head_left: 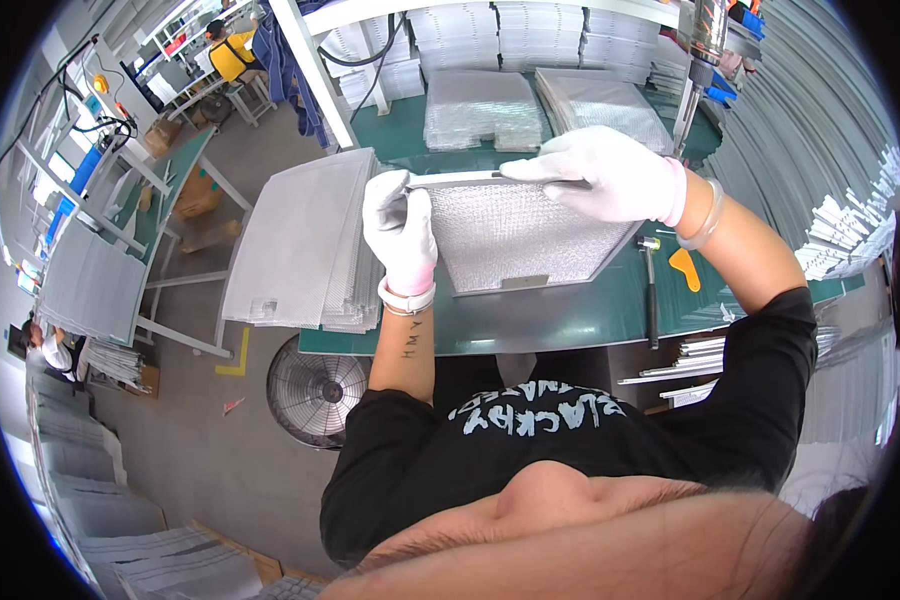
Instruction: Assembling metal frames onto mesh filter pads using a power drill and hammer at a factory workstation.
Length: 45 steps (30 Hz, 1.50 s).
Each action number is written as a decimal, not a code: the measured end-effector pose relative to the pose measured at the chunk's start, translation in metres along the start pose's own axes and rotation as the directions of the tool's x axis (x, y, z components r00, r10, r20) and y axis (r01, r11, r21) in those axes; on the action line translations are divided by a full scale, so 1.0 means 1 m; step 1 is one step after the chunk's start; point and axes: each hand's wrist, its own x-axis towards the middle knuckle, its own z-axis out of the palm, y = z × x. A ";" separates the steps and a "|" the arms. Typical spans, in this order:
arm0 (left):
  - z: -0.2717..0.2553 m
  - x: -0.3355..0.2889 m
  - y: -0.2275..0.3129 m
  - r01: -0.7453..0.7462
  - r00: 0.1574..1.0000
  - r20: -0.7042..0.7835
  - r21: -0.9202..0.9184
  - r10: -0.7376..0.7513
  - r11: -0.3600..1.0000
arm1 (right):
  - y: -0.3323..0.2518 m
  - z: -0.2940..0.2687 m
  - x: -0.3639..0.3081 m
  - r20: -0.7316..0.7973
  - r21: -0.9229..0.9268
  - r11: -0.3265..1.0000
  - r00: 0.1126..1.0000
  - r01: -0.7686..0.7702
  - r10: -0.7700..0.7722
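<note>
Both hands wore white gloves and worked at a metal mesh filter panel (pixel 515 240) that lay flat on the green bench (pixel 560 315), near the bench's front edge and roughly midway along it. The left hand (pixel 398 228) was closed in a pinch on the panel's far left corner, where a thin metal frame strip (pixel 460 179) ran along the panel's far edge. The right hand (pixel 600 172) lay palm down over the same strip further right, fingers extended and pressed together, index finger stretched along the strip toward the left hand. The strip sat against the panel's far edge; whether it was fully seated could not be told.

A stack of flat mesh sheets (pixel 305 245) rested on the bench's left end, just beside the left hand and overhanging the left edge. Further stacks of mesh panels (pixel 480 105) stood toward the far edge of the bench, well apart from the hands. A hammer (pixel 650 290) lay near the right front corner, handle pointing toward the front edge, with a small orange tool (pixel 685 268) just beside it on the right. A hanging power tool (pixel 698 60) was suspended above the far right part of the bench. A round floor fan (pixel 315 390) stood on the floor below the front left corner.
</note>
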 end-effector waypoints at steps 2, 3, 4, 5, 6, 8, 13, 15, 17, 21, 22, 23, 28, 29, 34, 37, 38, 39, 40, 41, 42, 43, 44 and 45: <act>-0.001 0.001 -0.002 0.007 1.000 -0.019 -0.034 -0.008 0.999 | -0.002 -0.007 0.013 0.025 0.056 0.998 0.999 -0.042 0.041; 0.000 0.002 -0.001 0.017 0.999 -0.030 -0.055 -0.019 0.998 | -0.005 -0.011 0.022 0.053 0.113 0.990 0.995 -0.089 0.084; 0.000 0.003 -0.001 0.026 0.999 -0.040 -0.075 -0.030 0.997 | -0.014 -0.015 0.032 0.160 0.237 0.922 0.949 -0.305 0.273; 0.000 0.002 -0.002 0.028 0.999 -0.038 -0.074 -0.031 0.997 | -0.015 -0.011 0.041 0.159 0.239 0.921 0.949 -0.306 0.274; 0.001 0.001 -0.002 0.026 1.000 -0.015 -0.093 -0.028 0.995 | -0.014 -0.004 0.049 0.153 0.173 0.953 0.963 -0.249 0.224; 0.003 0.000 -0.001 0.029 1.000 0.013 -0.113 -0.028 0.993 | -0.005 0.016 0.055 0.102 0.086 0.992 0.991 -0.098 0.089; 0.007 0.000 0.000 0.031 0.999 -0.007 -0.039 -0.031 0.999 | -0.003 0.020 0.060 0.165 -0.018 0.999 0.985 -0.052 0.054; 0.006 0.001 -0.004 -0.006 1.000 0.017 -0.038 0.007 0.999 | -0.004 0.020 0.064 0.238 -0.082 0.995 0.968 -0.056 0.074; 0.004 0.000 -0.007 -0.042 0.998 0.043 -0.041 0.044 0.998 | -0.006 0.024 0.066 0.230 -0.186 0.981 0.968 -0.060 0.103; 0.011 0.000 -0.008 -0.154 0.987 0.070 0.092 0.147 0.984 | -0.001 0.033 0.061 0.214 -0.242 0.966 0.966 -0.088 0.142; 0.014 0.002 -0.008 -0.282 0.955 0.140 0.163 0.260 0.946 | 0.003 0.034 0.056 0.188 -0.190 0.979 0.976 -0.074 0.111; 0.013 0.001 -0.011 -0.279 0.956 0.142 0.158 0.257 0.947 | 0.005 0.034 0.052 0.159 -0.139 0.989 0.984 -0.060 0.082; 0.001 -0.007 -0.031 -0.116 0.986 0.141 0.159 0.094 0.981 | -0.004 0.020 0.046 0.040 -0.334 0.943 0.999 -0.010 0.024; -0.004 -0.006 -0.034 -0.061 0.986 0.161 0.159 0.036 0.985 | -0.005 0.013 0.041 -0.093 -0.407 0.911 0.989 0.069 -0.116; -0.003 0.014 -0.032 -0.127 0.990 0.084 0.251 0.110 0.960 | -0.024 -0.003 -0.060 -0.701 0.195 0.908 0.595 -0.371 0.394; 0.021 0.049 0.002 -0.085 0.985 0.167 0.233 0.046 0.969 | -0.002 0.074 -0.179 -0.649 0.094 0.644 0.444 -0.759 0.618; 0.031 0.063 0.021 -0.253 0.933 0.319 0.263 0.164 0.931 | 0.001 0.109 -0.224 -0.548 -0.066 0.571 0.508 -0.818 0.665; 0.042 0.074 0.042 -0.414 0.848 0.462 0.270 0.260 0.869 | -0.016 0.135 -0.248 -0.160 -0.235 0.164 0.204 -0.958 0.966; 0.062 0.086 0.062 -0.635 0.669 0.670 0.289 0.323 0.717 | -0.030 0.151 -0.261 0.025 -0.315 0.084 0.080 -0.945 0.996; 0.083 0.092 0.074 -0.820 0.437 0.840 0.226 0.321 0.525 | -0.036 0.182 -0.279 -0.110 -0.321 0.036 0.075 -0.946 0.991; 0.104 0.085 0.071 -0.846 0.280 0.917 0.095 0.284 0.525 | -0.038 0.192 -0.283 -0.129 -0.312 0.014 0.057 -0.950 0.990; 0.129 0.075 0.066 -0.846 0.109 0.962 -0.043 0.252 0.531 | -0.037 0.198 -0.288 -0.151 -0.302 -0.012 0.035 -0.953 0.988; 0.146 0.061 0.063 -0.832 0.020 0.988 -0.069 0.154 0.551 | -0.034 0.206 -0.298 -0.152 -0.302 -0.014 0.034 -0.953 0.988; 0.155 0.046 0.055 -0.812 -0.074 0.996 -0.094 0.057 0.576 | -0.032 0.215 -0.314 -0.226 -0.258 0.068 0.129 -0.964 0.966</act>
